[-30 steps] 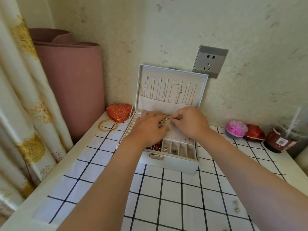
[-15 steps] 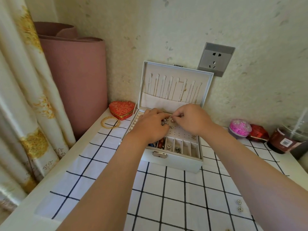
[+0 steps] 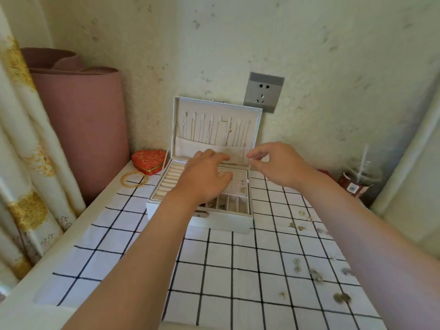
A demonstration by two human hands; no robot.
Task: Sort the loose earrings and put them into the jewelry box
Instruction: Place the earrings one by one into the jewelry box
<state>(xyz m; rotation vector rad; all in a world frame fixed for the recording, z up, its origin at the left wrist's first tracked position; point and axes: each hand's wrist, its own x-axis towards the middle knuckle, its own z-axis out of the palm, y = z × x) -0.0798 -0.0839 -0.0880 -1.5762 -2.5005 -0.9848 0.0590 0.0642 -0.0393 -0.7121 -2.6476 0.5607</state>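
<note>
Our left hand (image 3: 204, 178) lies flat on the jewelry box (image 3: 226, 222), we cannot tell what our curled right hand (image 3: 277, 164) holds, and the tiny, light loose earrings (image 3: 296, 265) on the cloth (image 3: 214, 270) need soft pinches.

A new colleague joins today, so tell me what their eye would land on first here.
The open white jewelry box at the middle back draws the eye first, its raised lid hung with thin chains, the left hand over its tray and the right hand raised by its right edge. Next come the loose earrings scattered on the checked cloth at the right, and the red heart-shaped box just left of the jewelry box.
</note>
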